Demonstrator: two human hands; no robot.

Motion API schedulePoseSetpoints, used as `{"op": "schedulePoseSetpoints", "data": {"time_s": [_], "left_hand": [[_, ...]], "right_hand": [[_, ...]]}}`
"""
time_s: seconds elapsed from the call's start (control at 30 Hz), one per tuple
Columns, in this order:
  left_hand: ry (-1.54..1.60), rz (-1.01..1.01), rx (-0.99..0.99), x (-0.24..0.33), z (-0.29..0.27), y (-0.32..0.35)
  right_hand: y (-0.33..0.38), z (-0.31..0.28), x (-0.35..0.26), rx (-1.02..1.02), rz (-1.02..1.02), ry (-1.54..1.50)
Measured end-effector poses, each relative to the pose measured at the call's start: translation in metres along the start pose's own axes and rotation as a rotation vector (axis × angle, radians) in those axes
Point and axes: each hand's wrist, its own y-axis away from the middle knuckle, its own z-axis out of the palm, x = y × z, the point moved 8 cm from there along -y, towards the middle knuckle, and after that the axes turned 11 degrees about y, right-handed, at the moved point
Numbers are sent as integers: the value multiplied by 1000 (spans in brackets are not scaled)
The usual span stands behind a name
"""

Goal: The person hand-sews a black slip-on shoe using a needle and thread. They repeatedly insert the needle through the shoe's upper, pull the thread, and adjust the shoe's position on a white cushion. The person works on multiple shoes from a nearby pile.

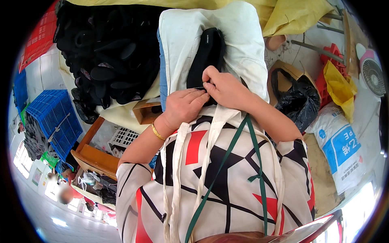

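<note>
A black cloth shoe (206, 52) lies lengthwise on the white cloth (243, 38) across my lap, its opening facing up. At its near end my left hand (185, 104) is closed, fingers bent over the shoe's edge, with a gold bracelet on the wrist. Right beside it, my right hand (227, 90) is pinched with thumb and forefinger close to the left fingertips. A thin pale line, perhaps thread or a needle, shows between the hands. Whatever the right fingers pinch is too small to make out. The hands cover the shoe's near end.
A large pile of black shoes (109, 52) lies to the left. Beyond it stand blue crates (54, 117) and a wooden drawer (95, 156). On the right are a cardboard box with a black plastic bag (298, 99), a white sack (338, 150) and a fan (371, 73).
</note>
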Motion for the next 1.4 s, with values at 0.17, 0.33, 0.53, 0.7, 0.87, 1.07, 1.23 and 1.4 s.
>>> {"op": "schedulePoseSetpoints", "data": {"time_s": [0.17, 0.33, 0.53, 0.7, 0.87, 1.07, 1.23, 1.4], "left_hand": [[-47, 16, -49, 6, -6, -5], [-100, 47, -4, 11, -11, -5], [-66, -25, 37, 1, -9, -3], [46, -141, 55, -9, -10, -12], [94, -209, -5, -16, -4, -8], [159, -229, -38, -18, -2, -13], [115, -317, 13, -21, -5, -10], [122, -319, 19, -22, -2, -4]], "right_hand": [[-6, -24, -27, -10, -113, 337], [-12, -12, -25, -84, -168, 369], [-27, -10, -1, 49, -148, -364], [-11, -23, 7, -60, 196, -808], [7, -116, 20, 257, -105, -1469], [11, -66, 12, 137, 94, -715], [24, -28, 2, 21, -83, 42], [36, -25, -9, 49, -138, 212]]}}
